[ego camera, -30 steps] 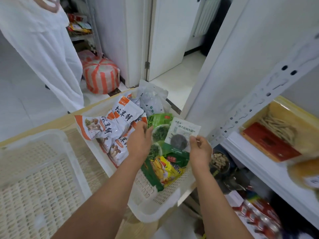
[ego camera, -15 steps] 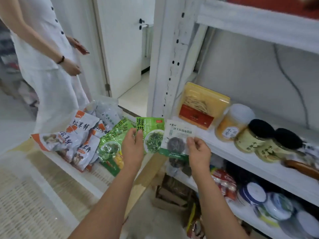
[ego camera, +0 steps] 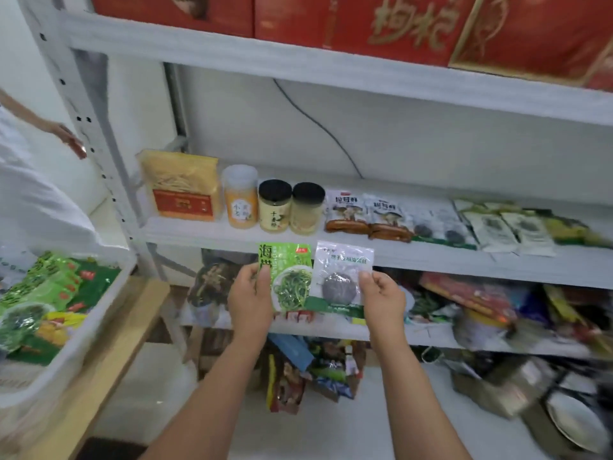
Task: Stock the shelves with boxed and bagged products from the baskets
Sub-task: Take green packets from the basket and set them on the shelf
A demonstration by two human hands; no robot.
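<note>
Green packet [ego camera: 291, 277] pinched in left hand [ego camera: 249, 295]; white packet [ego camera: 341, 277] in right hand [ego camera: 381, 295].

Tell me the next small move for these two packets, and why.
Probably raise the clear packet in the right hand up and right onto the matching clear packets on the middle shelf; it is held before that shelf's edge, while the left hand grips a green packet.

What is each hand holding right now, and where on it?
The left hand pinches the green seaweed packet at its left edge; the right hand pinches the white packet at its right edge.
</note>
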